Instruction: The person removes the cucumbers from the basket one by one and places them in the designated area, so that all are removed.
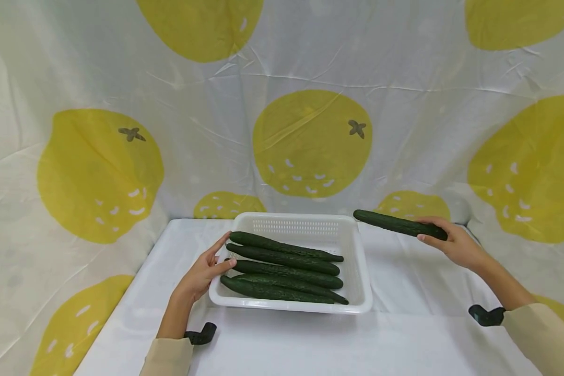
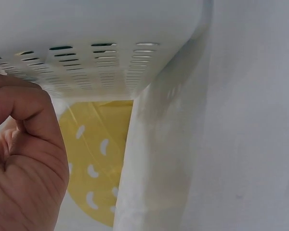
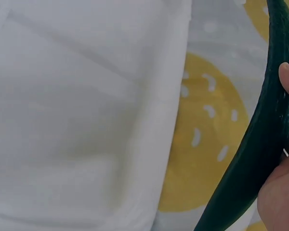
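A white plastic basket with slotted walls stands on the table, and several dark green cucumbers lie side by side in it. At the basket's left side, my left hand grips the rim, thumb over the edge. Its curled fingers show against the slotted basket wall in the left wrist view. My right hand holds another cucumber near one end, raised to the right of the basket. That cucumber's far tip points left, close to the basket's back right corner. In the right wrist view, the thumb lies along the cucumber.
A white cloth covers the table. Behind and on both sides hangs a pale curtain printed with large yellow fruit. Dark devices are strapped at both wrists.
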The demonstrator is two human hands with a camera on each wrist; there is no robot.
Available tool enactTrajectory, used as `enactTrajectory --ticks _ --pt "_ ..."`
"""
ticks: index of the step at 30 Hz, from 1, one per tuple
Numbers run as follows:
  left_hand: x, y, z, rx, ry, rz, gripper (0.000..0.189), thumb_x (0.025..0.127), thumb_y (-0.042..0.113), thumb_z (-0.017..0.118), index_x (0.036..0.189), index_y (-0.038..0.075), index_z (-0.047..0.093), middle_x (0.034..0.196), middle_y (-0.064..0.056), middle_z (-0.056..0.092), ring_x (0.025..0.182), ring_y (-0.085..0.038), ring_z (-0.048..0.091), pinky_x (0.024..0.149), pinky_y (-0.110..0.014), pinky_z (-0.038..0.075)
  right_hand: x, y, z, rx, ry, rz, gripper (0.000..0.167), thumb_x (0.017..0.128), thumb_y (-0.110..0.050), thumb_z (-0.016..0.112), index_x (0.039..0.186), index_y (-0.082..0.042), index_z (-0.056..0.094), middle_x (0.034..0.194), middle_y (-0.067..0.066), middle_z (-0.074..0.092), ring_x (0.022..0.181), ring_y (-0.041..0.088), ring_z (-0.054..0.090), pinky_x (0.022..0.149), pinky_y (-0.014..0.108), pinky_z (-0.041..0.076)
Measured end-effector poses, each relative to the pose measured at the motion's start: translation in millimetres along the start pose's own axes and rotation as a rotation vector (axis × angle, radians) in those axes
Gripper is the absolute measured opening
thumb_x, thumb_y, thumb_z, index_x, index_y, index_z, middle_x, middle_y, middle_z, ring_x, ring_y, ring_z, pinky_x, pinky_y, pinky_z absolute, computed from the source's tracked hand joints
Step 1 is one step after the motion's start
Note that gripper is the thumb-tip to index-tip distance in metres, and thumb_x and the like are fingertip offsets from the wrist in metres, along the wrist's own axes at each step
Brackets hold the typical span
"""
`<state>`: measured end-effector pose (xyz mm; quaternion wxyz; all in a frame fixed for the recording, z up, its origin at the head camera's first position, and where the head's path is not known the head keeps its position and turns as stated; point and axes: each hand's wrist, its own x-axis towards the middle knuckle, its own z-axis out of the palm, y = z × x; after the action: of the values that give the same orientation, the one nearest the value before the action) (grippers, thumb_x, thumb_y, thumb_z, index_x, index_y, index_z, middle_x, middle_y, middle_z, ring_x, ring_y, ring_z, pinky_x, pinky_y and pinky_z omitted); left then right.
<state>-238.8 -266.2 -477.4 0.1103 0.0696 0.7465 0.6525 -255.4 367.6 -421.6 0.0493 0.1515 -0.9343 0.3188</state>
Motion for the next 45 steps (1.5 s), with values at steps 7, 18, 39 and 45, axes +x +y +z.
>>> enactTrajectory --ticks 7,18,39,45 --pt "-1.7 -2.1 -0.1 0.002 0.014 -0.019 0.085 0.096 0.016 0.072 0.164 0.036 0.025 0.066 0.008 0.033 0.059 -0.006 0.038 0.069 -0.023 0.044 -1.1 26 -1 -0.030 0.003 -0.056 0.044 0.099 -0.027 0.069 0.139 -0.010 0.062 0.140 0.020 0.060 0.118 -0.004 0.046 0.083 0.008 0.040" --pt "0.7 -1.6 2.5 -0.005 -0.005 0.004 0.084 0.097 0.017 0.071 0.164 0.037 0.025 0.064 0.011 0.033 0.055 -0.005 0.038 0.072 -0.022 0.045 1.6 58 18 -0.020 -0.041 -0.031 0.045 0.099 -0.029 0.069 0.140 -0.012 0.060 0.140 0.017 0.059 0.118 0.002 0.049 0.086 0.013 0.039" --pt "-0.6 -7.5 4.5 -0.089 -0.071 0.037 0.084 0.099 0.014 0.067 0.166 0.033 0.018 0.058 0.012 0.042 0.054 -0.003 0.049 0.066 -0.023 0.051 7.6 98 48 0.019 -0.032 -0.070 0.042 0.095 -0.026 0.074 0.134 -0.011 0.066 0.135 0.016 0.063 0.116 -0.021 0.036 0.092 0.007 0.031" --pt "1.2 -6.3 2.8 -0.094 -0.075 0.057 0.084 0.100 0.012 0.066 0.166 0.032 0.019 0.056 0.013 0.042 0.052 -0.002 0.048 0.062 -0.022 0.050 12.2 96 48 -0.065 -0.026 -0.054 0.042 0.092 -0.029 0.078 0.130 -0.016 0.069 0.132 0.014 0.067 0.125 0.024 0.056 0.100 0.029 0.040"
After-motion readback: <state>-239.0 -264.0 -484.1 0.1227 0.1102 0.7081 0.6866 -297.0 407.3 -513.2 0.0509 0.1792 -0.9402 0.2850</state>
